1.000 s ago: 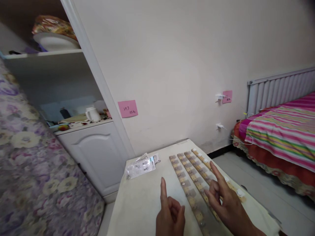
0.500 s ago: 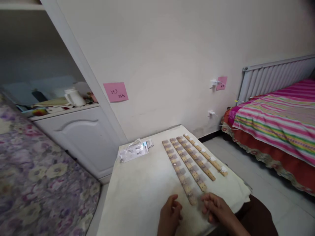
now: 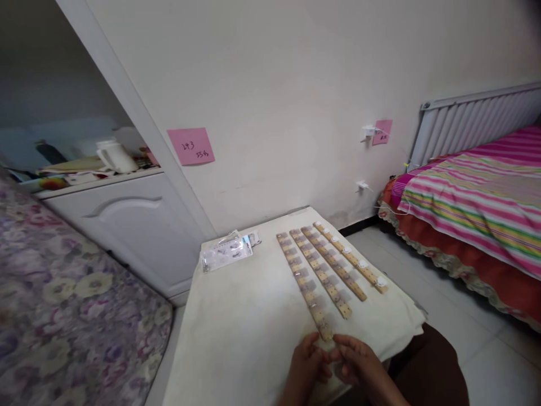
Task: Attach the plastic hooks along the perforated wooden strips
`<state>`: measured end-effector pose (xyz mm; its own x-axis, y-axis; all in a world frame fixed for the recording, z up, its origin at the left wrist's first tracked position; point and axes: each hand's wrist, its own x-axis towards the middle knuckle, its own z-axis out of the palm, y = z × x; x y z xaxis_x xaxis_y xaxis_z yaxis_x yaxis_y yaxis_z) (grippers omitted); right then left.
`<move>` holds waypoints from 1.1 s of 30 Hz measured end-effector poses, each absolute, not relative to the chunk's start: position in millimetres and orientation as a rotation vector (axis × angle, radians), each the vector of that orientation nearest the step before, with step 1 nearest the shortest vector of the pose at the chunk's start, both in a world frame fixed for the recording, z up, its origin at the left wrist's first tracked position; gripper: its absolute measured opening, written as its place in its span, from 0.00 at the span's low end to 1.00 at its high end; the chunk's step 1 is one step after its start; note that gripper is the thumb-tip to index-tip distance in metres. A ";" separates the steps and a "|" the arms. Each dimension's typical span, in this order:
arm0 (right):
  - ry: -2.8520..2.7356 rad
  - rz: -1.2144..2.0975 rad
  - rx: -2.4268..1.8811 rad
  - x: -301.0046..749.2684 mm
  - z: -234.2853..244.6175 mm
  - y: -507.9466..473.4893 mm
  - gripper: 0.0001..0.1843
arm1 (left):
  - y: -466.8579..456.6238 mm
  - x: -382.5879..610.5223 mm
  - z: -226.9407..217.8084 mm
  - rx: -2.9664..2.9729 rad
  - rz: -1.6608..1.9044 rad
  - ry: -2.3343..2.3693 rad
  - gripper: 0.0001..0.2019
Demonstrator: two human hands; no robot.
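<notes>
Several narrow wooden strips lie side by side on the cloth-covered table. Clear, square-looking pieces sit along the leftmost strip (image 3: 302,276), the second strip (image 3: 323,276) and the third strip (image 3: 338,265). White round pieces line the rightmost strip (image 3: 353,258). My left hand (image 3: 307,363) and my right hand (image 3: 359,363) meet at the near end of the leftmost strip, one fingertip on either side of it. The fingers of both hands are curled and pinched close together. Whatever is between them is too small or hidden to make out.
Clear plastic packaging (image 3: 228,252) with a printed card lies at the table's back left. The white table (image 3: 236,316) stands against the wall. Left are a cabinet (image 3: 131,225) with a white jug (image 3: 116,157) and a floral cloth (image 3: 84,304); right, a bed (image 3: 473,180).
My two hands have come together from apart, reaching the near end of the leftmost strip. The whole view has shifted slightly; the strips keep their places on the table.
</notes>
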<state>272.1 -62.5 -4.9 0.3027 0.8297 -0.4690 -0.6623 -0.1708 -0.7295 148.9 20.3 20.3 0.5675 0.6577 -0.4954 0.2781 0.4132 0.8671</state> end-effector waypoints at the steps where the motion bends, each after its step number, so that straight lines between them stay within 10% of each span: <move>1: -0.183 1.329 -1.117 271.1 -3.7 -61.8 0.27 | 20.5 149.3 21.4 1.173 0.295 0.989 0.33; 33: -0.087 1.235 -1.081 259.1 16.5 -47.3 0.23 | 28.1 142.6 28.5 1.247 0.440 0.999 0.27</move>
<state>259.1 -47.3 16.5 0.3915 0.7868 -0.4771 -0.7121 -0.0693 -0.6986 142.6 28.1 28.5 0.5286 0.7574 -0.3834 0.2277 0.3086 0.9235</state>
